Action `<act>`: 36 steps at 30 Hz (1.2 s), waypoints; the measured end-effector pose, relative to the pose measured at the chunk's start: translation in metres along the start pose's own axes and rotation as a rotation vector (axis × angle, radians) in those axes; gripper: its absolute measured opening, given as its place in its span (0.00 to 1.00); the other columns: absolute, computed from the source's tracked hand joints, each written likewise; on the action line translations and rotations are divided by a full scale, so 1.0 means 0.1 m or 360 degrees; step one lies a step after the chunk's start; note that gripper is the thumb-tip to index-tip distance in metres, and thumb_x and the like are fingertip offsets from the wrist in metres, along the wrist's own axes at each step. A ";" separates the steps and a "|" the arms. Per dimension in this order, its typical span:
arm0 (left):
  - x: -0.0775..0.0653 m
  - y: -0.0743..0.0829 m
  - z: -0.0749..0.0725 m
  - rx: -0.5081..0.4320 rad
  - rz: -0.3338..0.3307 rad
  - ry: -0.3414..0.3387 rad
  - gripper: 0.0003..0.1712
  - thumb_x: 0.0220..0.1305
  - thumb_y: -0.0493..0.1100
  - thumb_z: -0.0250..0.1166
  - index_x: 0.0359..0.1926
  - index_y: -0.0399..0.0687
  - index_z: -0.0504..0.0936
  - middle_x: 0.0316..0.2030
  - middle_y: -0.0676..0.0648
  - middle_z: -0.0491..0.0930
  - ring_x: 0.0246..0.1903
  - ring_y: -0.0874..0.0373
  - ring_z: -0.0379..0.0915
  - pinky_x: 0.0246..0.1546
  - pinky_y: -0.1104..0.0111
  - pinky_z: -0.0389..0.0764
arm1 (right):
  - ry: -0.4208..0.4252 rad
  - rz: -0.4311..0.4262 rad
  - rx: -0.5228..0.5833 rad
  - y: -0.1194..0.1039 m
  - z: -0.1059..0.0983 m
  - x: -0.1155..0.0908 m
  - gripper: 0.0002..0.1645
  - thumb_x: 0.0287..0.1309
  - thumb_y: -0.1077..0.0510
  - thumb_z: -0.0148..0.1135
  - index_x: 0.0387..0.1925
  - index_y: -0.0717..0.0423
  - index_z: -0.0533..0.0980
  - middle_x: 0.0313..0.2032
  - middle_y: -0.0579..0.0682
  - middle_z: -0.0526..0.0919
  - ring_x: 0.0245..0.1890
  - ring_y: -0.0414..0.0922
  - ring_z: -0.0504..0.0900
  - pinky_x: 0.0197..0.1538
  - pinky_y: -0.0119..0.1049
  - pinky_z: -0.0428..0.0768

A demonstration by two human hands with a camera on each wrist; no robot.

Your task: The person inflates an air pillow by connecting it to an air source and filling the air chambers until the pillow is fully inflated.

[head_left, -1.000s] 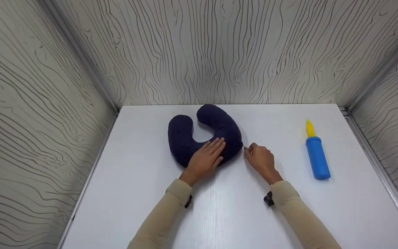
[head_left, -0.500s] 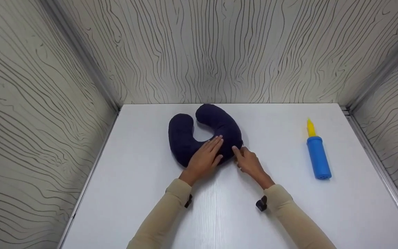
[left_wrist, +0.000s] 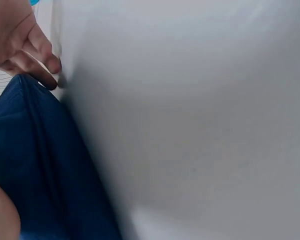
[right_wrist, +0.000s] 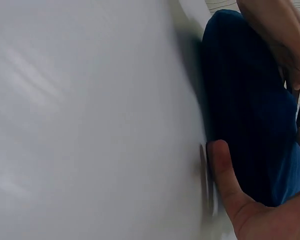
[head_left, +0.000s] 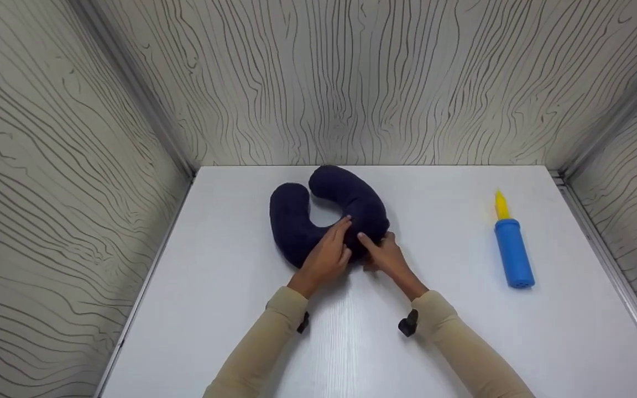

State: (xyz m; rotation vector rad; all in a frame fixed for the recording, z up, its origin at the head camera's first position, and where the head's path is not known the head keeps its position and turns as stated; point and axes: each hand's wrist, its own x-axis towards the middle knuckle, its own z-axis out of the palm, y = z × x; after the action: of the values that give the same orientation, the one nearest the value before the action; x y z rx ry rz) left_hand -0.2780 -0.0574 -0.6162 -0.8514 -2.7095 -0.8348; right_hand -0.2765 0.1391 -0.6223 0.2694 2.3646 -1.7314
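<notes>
A dark navy U-shaped neck pillow [head_left: 291,218] lies on the white table, its opening facing the back. Across its near curve rests my left hand [head_left: 323,255], fingers extended on the fabric. My right hand [head_left: 389,258] grips the near right edge, thumb on top and the other fingers low at the side, partly hidden. A lengthwise seam shows on the pillow's side [left_wrist: 45,160] in the left wrist view, with the right hand [left_wrist: 17,37] at its far end. From the right wrist, a finger of the right hand [right_wrist: 255,210] lies along the pillow's lower edge [right_wrist: 250,110].
A blue hand pump [head_left: 514,254] with a yellow nozzle lies on the right of the white table [head_left: 230,331]. Wood-grain patterned panels [head_left: 351,83] stand at the back and both sides.
My right hand has moved left from beside the pillow's right edge to a grip on its near right side. The left hand stays on the pillow, its fingers shifted slightly left.
</notes>
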 end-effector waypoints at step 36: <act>0.43 0.01 -0.84 0.0062 0.0071 0.0746 0.35 0.71 0.44 0.67 0.74 0.36 0.69 0.77 0.34 0.63 0.77 0.41 0.61 0.76 0.46 0.67 | 0.0066 -0.0534 0.0078 -0.89 -0.79 -0.06 0.45 0.68 0.65 0.61 0.81 0.55 0.54 0.76 0.67 0.61 0.74 0.61 0.64 0.75 0.59 0.67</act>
State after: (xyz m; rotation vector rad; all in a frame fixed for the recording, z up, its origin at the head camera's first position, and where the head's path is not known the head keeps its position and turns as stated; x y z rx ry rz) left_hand -0.3128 -0.0839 -0.5320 -0.6111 -2.2811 -0.8447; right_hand -0.2985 0.1879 -0.5154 -0.0934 2.5144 -1.9433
